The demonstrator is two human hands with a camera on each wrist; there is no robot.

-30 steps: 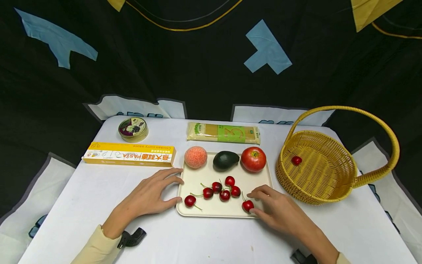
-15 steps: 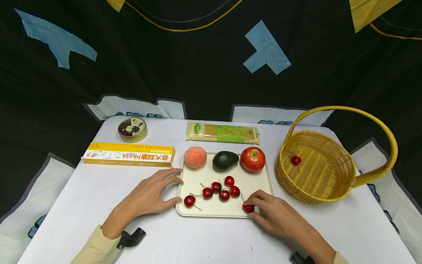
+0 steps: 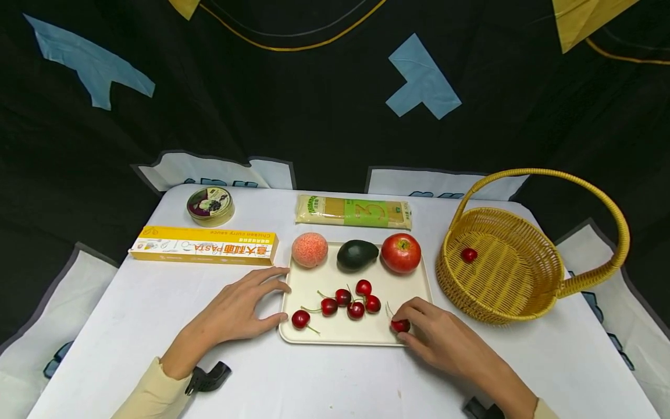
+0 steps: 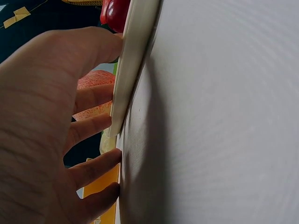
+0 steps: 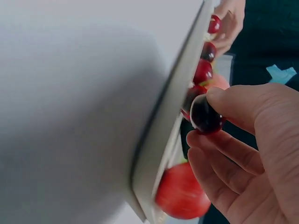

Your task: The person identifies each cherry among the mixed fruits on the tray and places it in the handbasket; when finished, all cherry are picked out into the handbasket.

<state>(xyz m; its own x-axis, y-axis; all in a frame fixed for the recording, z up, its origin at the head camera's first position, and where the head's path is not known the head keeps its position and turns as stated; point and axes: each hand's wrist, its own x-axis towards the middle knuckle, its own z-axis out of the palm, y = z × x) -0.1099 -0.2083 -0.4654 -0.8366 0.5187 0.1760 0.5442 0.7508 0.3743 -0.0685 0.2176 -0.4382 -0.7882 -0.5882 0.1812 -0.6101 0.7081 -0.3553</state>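
Note:
My right hand (image 3: pixel 439 334) pinches a dark red cherry (image 5: pixel 205 115) between thumb and fingertips, over the near right corner of a cream tray (image 3: pixel 345 337). Along the tray's left rim rests my left hand (image 3: pixel 235 308), its fingers spread and thumb touching the edge. Several cherries with stems (image 3: pixel 356 311) lie in the middle of the tray, and one single cherry (image 3: pixel 300 319) sits at its left, nearest the left thumb. A pinkish peach-like fruit (image 3: pixel 310 250), a dark green avocado (image 3: pixel 357 255) and a red apple (image 3: pixel 401 254) line the tray's far side.
Right of the tray stands a yellow wicker basket (image 3: pixel 502 291) with a tall arched handle and one cherry (image 3: pixel 469 255) inside. A pasta box (image 3: pixel 204 245) and a round tin (image 3: pixel 210 206) lie at the left. Behind the tray is a noodle packet (image 3: pixel 353 212).
The right fingers have closed on the near right cherry and shifted it slightly to the right. The left hand has stayed at the tray's edge.

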